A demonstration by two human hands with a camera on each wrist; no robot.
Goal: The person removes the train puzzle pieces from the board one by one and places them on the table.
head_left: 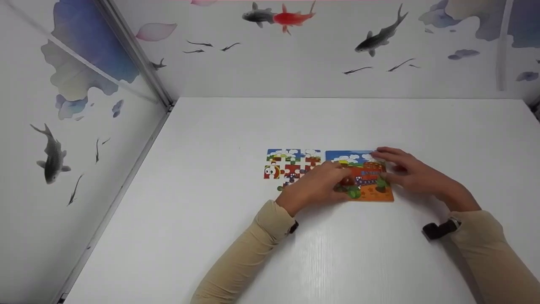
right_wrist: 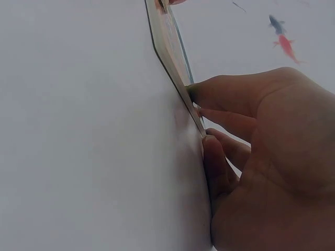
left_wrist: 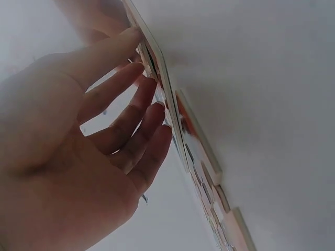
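A jigsaw board (head_left: pixel 371 195) with a colourful picture lies flat on the white table. My left hand (head_left: pixel 314 183) reaches over the board's left part, its thumb and fingertips bent down at the picture. In the left wrist view, a small jigsaw piece (left_wrist: pixel 151 58) shows tilted at the thumb and index fingertips, mostly hidden by them. At the board's far right corner my right hand (head_left: pixel 415 173) holds the edge, thumb on the right side and fingers at the far side. Several loose jigsaw pieces (head_left: pixel 292 171) lie in rows just left of the board, partly covered by my left hand.
The white table (head_left: pixel 202 169) stretches around the board and the pieces. A wall panel (head_left: pixel 295 67) with painted fish rises at the table's far edge. Another painted panel (head_left: pixel 25 169) stands along the left side, with a metal strip (head_left: pixel 139 55) at the corner.
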